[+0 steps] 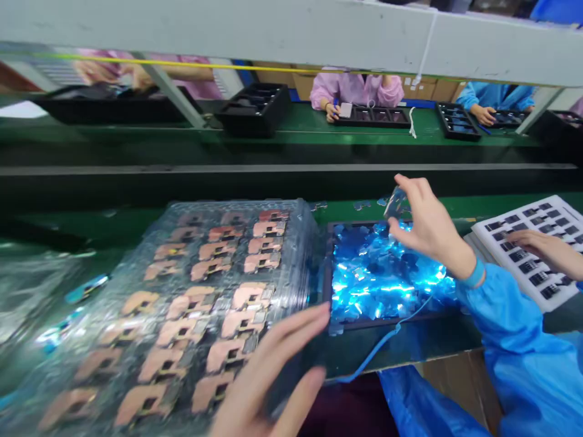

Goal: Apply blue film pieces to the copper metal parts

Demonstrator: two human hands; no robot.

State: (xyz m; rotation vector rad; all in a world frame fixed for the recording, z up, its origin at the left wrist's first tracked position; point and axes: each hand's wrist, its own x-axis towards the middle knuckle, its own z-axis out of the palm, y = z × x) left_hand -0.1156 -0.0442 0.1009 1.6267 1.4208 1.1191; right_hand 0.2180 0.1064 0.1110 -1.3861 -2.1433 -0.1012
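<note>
My left hand (268,370) grips the right edge of a tall stack of clear plastic sheets (182,315) carrying rows of copper-coloured pieces. My right hand (426,227) pinches a small clear film piece (395,203) above a black tray (328,273) heaped with shiny blue film pieces (382,273). A blue wrist strap (474,273) circles my right wrist, and its blue cord (378,347) runs across the bench edge. Another person's hand (542,247) rests on a white sheet (532,233) printed with dark rectangles.
A green workbench (455,209) runs under the trays, with loose film scraps (362,206) on it. Beyond a dark rail (291,176), people in pink and blue smocks (357,91) work at black trays (458,120). A white beam (291,39) crosses overhead.
</note>
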